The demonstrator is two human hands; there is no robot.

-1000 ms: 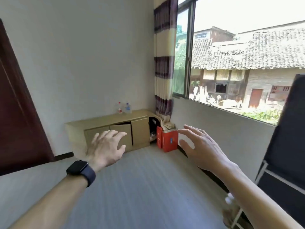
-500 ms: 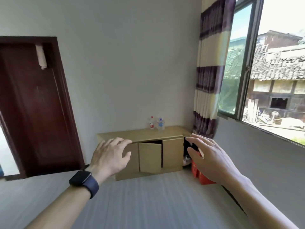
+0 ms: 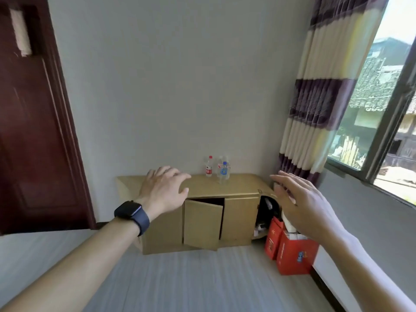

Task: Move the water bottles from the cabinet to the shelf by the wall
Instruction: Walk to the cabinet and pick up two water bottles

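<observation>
A low tan cabinet [image 3: 238, 217] stands against the far wall. On its top sit water bottles: one with a red cap and red label [image 3: 209, 166], and a blue-capped one [image 3: 224, 171] with another clear bottle close behind it. My left hand [image 3: 164, 188], with a dark watch on the wrist, is held out in the air with fingers spread and holds nothing. My right hand [image 3: 299, 202] is also out in front, fingers straight and empty. Both hands are well short of the bottles. No shelf is in view.
One cabinet door [image 3: 202, 224] hangs ajar. Red boxes [image 3: 292, 255] stand on the floor right of the cabinet, under a striped curtain [image 3: 319, 91]. A dark wooden door [image 3: 33, 122] is at the left, a window [image 3: 382, 113] at the right. Grey floor lies between me and the cabinet.
The view has swung left and moved closer to the cabinet, which now fills the middle. Both hands stay raised and empty.
</observation>
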